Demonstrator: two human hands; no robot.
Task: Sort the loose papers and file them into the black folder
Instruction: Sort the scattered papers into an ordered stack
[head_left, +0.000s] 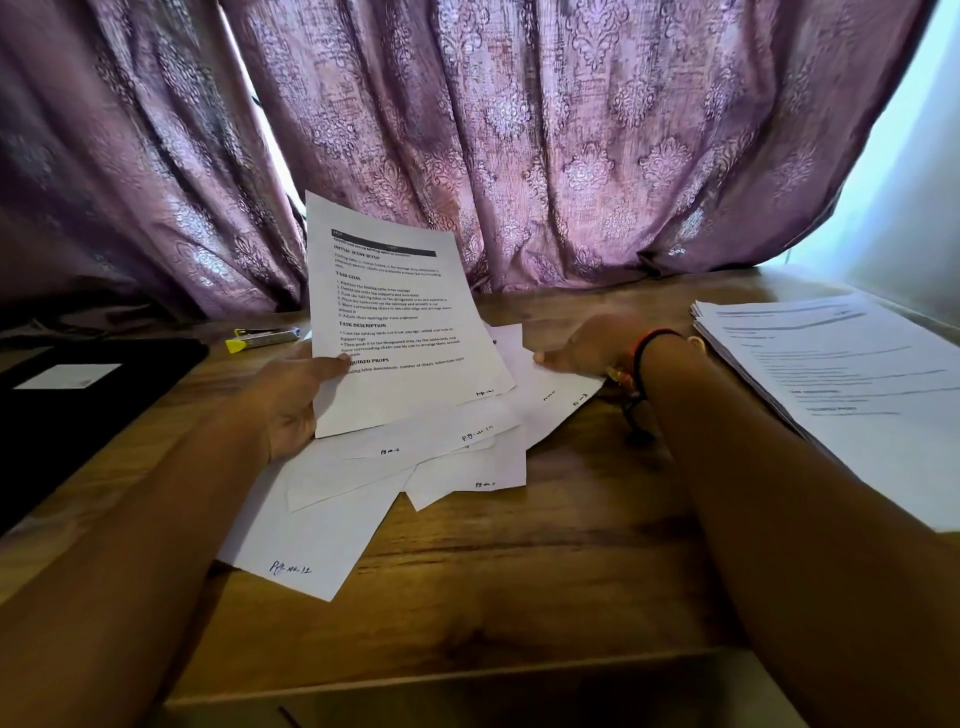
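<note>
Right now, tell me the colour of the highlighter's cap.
Yellow; the highlighter lies on the table, clearest in the head view.

Wood-grain table (545, 561) sat against a mauve damask-patterned curtain (519, 130) that hung in heavy folds down to the tabletop, with daylight leaking through a gap in the curtain upper left and a brighter pale-blue wash from the window (904, 171) at right.
</note>
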